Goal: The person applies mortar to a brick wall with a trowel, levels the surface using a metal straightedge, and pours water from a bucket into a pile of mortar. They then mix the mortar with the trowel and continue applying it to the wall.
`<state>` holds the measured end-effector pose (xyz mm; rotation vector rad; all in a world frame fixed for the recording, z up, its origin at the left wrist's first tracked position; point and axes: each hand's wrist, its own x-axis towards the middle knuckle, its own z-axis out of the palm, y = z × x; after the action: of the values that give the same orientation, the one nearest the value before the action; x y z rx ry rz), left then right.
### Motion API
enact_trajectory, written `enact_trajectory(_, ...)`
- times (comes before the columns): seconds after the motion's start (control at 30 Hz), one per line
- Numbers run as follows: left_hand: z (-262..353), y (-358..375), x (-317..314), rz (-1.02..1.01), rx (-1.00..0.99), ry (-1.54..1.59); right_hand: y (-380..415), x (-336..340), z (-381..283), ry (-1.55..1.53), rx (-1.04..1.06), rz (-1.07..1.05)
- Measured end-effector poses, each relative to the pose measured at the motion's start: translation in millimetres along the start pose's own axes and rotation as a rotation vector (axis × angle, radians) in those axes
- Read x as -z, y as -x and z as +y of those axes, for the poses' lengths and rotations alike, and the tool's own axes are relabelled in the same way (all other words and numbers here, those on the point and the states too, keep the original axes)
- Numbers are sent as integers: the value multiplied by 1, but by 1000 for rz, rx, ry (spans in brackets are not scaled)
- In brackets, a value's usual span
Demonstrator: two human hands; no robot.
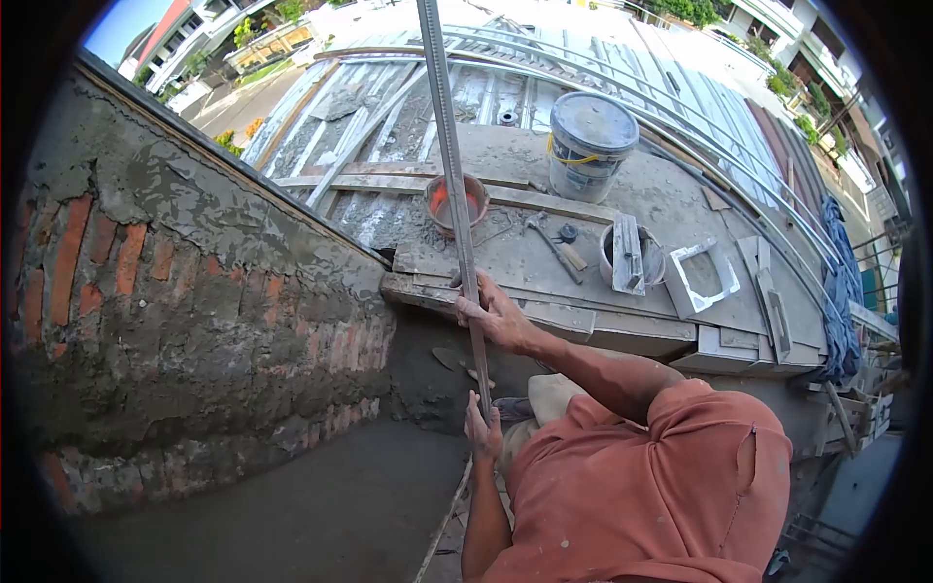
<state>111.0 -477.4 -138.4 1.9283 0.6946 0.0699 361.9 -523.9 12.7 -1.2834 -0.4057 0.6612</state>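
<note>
Ribbed steel bar stood near-upright beside plastered brick wall; right hand clenched round bar at ledge height; left hand gripped it lower down. Risk, as judged: bar swinging, knocking red bucket or hammer off scaffold planks. Bar top cut off by frame; bottom end hard to make out.

Bright sun falls on a half-plastered brick wall, a grey cement floor and corrugated roofing beyond.
</note>
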Motion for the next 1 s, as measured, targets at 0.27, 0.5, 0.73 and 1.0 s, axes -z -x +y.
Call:
enact_trajectory(0.27, 18, -19, -42, 82, 3, -88, -60, 86, -9, -162, -51, 161)
enact_trajectory(0.5, 47, -116, -101, 46, 93, -59, -106, 198, 36, -85, -120, 245)
enact_trajectory(0.73, 122, -253, -170, 2, 21, 133, 113, 181, 175, 198, -544, 151)
enact_trajectory(1.0, 197, -321, -232, -130, 183, 354, 122, 146, 158, 47, -582, 324)
